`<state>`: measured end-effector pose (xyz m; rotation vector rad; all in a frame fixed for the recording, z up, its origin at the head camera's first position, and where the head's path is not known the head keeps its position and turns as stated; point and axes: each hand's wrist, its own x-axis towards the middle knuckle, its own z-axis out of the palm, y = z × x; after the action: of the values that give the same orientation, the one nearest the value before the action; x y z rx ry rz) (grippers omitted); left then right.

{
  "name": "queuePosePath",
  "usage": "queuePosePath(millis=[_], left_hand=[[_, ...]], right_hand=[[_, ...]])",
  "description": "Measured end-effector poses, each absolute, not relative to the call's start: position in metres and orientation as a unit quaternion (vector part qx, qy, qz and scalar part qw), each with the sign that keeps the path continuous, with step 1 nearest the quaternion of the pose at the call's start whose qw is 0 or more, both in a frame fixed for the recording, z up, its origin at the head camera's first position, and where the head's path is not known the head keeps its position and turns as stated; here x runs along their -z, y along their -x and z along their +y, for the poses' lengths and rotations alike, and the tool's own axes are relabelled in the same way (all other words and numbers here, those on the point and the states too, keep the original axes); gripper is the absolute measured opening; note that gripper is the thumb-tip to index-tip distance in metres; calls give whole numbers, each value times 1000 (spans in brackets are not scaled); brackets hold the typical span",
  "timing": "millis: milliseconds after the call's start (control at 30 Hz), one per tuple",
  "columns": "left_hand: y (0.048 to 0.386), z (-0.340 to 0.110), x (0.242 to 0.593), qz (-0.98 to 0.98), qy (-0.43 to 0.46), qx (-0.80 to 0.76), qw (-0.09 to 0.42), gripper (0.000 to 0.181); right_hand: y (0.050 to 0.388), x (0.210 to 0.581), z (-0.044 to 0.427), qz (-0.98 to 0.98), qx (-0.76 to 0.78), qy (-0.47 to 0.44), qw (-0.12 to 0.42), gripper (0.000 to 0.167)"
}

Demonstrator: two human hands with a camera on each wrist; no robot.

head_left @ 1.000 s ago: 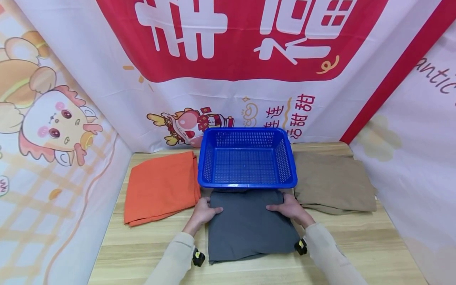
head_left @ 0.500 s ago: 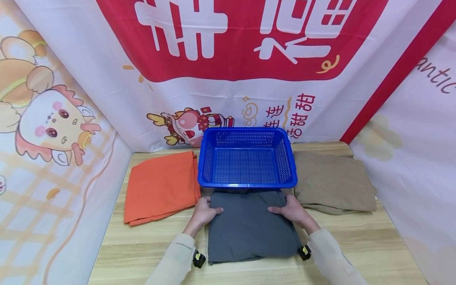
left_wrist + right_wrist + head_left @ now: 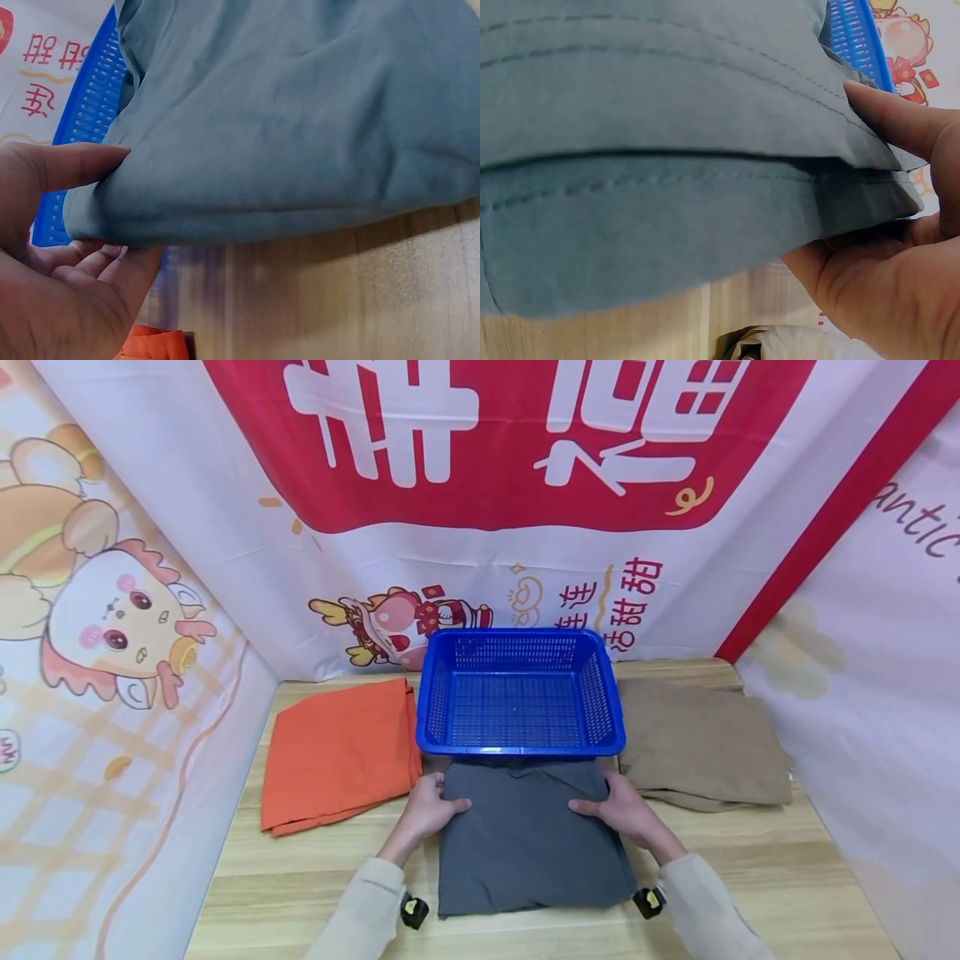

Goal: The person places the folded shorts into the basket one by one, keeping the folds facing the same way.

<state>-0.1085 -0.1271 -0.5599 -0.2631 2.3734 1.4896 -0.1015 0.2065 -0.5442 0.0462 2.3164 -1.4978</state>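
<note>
Gripping folded grey garment (image 3: 536, 852) by side edges, with perforated basket (image 3: 517, 750) just beyond fingers (image 3: 136, 274), wooden tabletop (image 3: 525, 939) behind, in left hand (image 3: 429, 807) and right hand (image 3: 618, 806), thumbs (image 3: 900, 116) uppermost.

Cream sleeves (image 3: 363, 902); 2 black cameras (image 3: 414, 911)

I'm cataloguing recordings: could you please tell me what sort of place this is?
Probably an indoor booth staged for handling cloth: printed hangings wall in a wood-grain table on three sides, with a folded dark grey cloth at its near side.
</note>
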Motion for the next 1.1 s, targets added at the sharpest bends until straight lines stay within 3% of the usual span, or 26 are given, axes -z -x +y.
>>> queuePosePath(millis=[200,433,1100], left_hand=[[106,-131,551,827,83,-526,181,61],[101,-133,538,807,37,-555,198,42],[85,-128,493,778,-22,-603,176,38]], right_hand=[[96,534,207,825,531,-6,193,58],[91,523,208,825,532,11,189,62],[83,481,209,843,514,52,152,70]])
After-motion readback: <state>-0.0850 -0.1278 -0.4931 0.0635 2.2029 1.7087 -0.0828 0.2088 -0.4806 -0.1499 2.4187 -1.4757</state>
